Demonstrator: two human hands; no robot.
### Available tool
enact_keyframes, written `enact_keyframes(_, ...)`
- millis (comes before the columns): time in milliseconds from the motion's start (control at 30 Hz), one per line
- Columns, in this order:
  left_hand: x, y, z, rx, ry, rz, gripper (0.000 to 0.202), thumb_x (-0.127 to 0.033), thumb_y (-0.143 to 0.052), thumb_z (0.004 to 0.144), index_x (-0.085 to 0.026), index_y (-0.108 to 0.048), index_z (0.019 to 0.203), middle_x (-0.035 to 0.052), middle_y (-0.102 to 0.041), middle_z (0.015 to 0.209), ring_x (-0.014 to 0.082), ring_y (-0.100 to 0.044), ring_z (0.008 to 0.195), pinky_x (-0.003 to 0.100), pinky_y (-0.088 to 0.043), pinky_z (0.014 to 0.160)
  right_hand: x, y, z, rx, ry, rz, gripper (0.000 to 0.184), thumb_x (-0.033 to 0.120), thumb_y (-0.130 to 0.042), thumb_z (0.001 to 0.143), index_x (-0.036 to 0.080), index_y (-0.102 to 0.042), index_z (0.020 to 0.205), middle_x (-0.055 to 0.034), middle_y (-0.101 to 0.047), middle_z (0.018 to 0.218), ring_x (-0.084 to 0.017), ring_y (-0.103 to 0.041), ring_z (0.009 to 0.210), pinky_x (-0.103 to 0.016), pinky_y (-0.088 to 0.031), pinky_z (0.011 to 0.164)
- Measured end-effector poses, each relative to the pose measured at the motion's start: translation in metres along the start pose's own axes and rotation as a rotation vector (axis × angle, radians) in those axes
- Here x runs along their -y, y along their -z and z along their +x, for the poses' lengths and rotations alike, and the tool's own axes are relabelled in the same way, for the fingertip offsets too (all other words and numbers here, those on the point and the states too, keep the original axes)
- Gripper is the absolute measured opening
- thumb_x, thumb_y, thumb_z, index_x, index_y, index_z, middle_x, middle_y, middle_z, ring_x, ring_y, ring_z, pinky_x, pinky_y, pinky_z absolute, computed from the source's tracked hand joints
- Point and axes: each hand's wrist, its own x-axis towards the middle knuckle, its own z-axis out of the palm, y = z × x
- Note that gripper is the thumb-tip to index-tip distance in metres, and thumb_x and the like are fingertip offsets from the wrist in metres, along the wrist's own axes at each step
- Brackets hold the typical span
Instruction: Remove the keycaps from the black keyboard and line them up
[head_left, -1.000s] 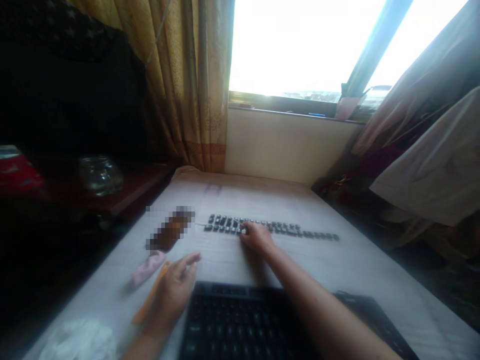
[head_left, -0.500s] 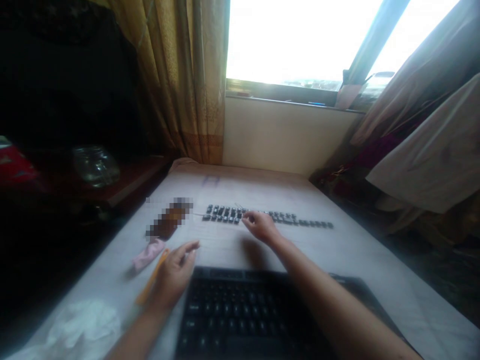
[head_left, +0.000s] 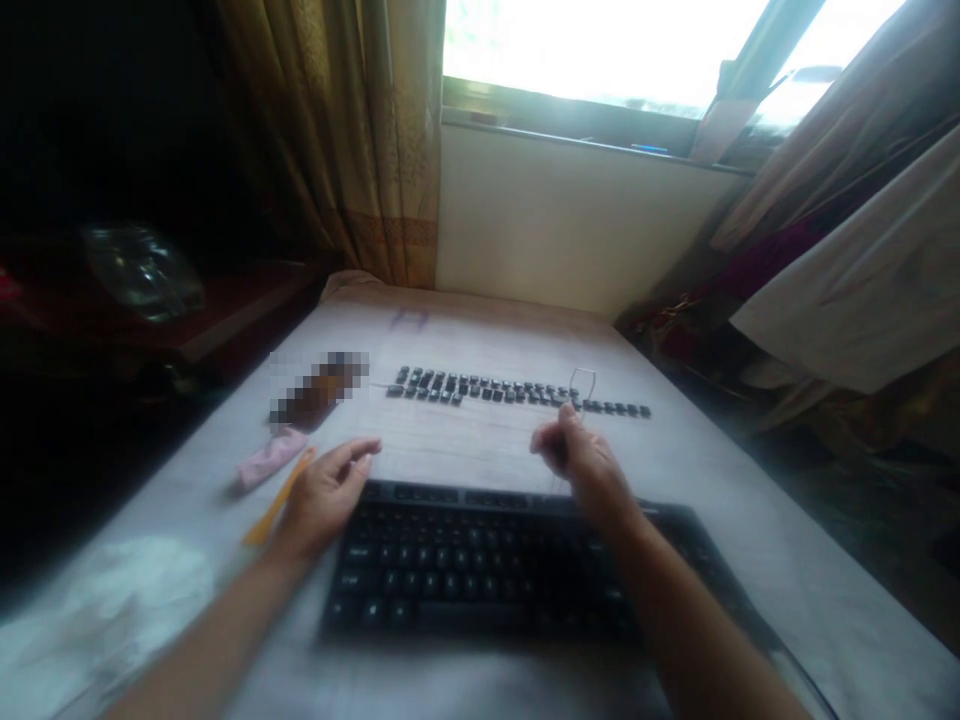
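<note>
At twelve o'clock from the black keyboard (head_left: pixel 450 556), two rows of small dark keycaps (head_left: pixel 514 396) are lying on the pale cloth-covered surface (head_left: pixel 450 445). Around one o'clock, the right hand (head_left: pixel 596 468) is pinching a thin wire tool (head_left: pixel 583 371) between thumb and fingers, its loop standing up in front of the keycaps' right part; the hand is covering the middle. At ten o'clock, the left hand (head_left: pixel 326 495) is resting loosely curled, thumb apart from the fingers, seemingly holding nothing. An orange strip (head_left: pixel 274 512) is lying just beside it, with a pink cloth item (head_left: pixel 270 458) beyond, while crumpled white material (head_left: pixel 142 590) is sitting near nine o'clock, blurred.
</note>
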Motion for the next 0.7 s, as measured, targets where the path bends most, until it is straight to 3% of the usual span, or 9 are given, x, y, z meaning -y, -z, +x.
enact_keyframes(100, -0.001, 0.000, -0.001, 0.010, 0.003, 0.015, 0.041, -0.048, -0.052, 0.080, -0.020, -0.073, 0.103, 0.0052, -0.078, 0.104, 0.0245, -0.071, 0.103, 0.034, -0.054, 0.094, 0.001, -0.001, -0.003, 0.064, -0.004, 0.005, 0.066, 0.076, -0.038, 0.086, 0.020, -0.057, 0.058, 0.0055, -0.037, 0.046, -0.008, -0.034, 0.040, -0.022, -0.029, 0.039)
enact_keyframes(167, -0.002, 0.000, -0.002, 0.017, 0.008, 0.029, 0.042, -0.048, -0.052, 0.080, -0.021, -0.073, 0.104, 0.0049, -0.079, 0.102, 0.0244, -0.072, 0.099, 0.033, -0.056, 0.090, 0.003, -0.002, -0.004, 0.150, -0.067, 0.018, 0.055, 0.070, -0.046, 0.085, 0.020, -0.057, 0.064, 0.0077, -0.037, 0.044, -0.007, -0.033, 0.037, -0.021, -0.027, 0.037)
enact_keyframes(267, -0.003, 0.001, -0.002, 0.024, 0.009, 0.051, 0.042, -0.048, -0.052, 0.081, -0.021, -0.072, 0.106, 0.0045, -0.079, 0.101, 0.0246, -0.073, 0.097, 0.033, -0.057, 0.087, 0.010, -0.003, -0.006, 0.345, -0.225, 0.001, 0.028, 0.046, -0.063, 0.083, 0.019, -0.057, 0.075, 0.0075, -0.049, 0.048, -0.007, -0.046, 0.041, -0.019, -0.037, 0.041)
enact_keyframes(333, -0.003, 0.002, -0.002, 0.027, 0.005, 0.064, 0.042, -0.048, -0.052, 0.081, -0.022, -0.072, 0.106, 0.0045, -0.079, 0.101, 0.0249, -0.072, 0.098, 0.034, -0.056, 0.088, 0.015, -0.003, -0.009, 0.469, -0.279, -0.022, 0.014, 0.031, -0.065, 0.083, 0.018, -0.058, 0.082, 0.0046, -0.058, 0.058, -0.010, -0.057, 0.052, -0.020, -0.046, 0.051)
enact_keyframes(500, -0.003, 0.002, -0.002, 0.043, -0.004, 0.081, 0.040, -0.047, -0.052, 0.081, -0.022, -0.072, 0.106, 0.0038, -0.079, 0.102, 0.0244, -0.072, 0.099, 0.034, -0.055, 0.089, 0.021, -0.007, -0.014, 0.657, -0.174, -0.248, 0.008, 0.019, -0.062, 0.085, 0.017, -0.066, 0.092, 0.0010, -0.062, 0.072, -0.012, -0.057, 0.066, -0.024, -0.047, 0.062)
enact_keyframes(700, -0.003, 0.001, -0.003, 0.046, -0.011, 0.090, 0.040, -0.046, -0.052, 0.082, -0.022, -0.072, 0.107, 0.0036, -0.079, 0.102, 0.0239, -0.072, 0.099, 0.032, -0.056, 0.087, 0.016, -0.011, -0.016, 0.689, -0.050, -0.412, 0.011, 0.015, -0.061, 0.086, 0.017, -0.070, 0.093, 0.0008, -0.063, 0.071, -0.013, -0.056, 0.064, -0.025, -0.047, 0.061)
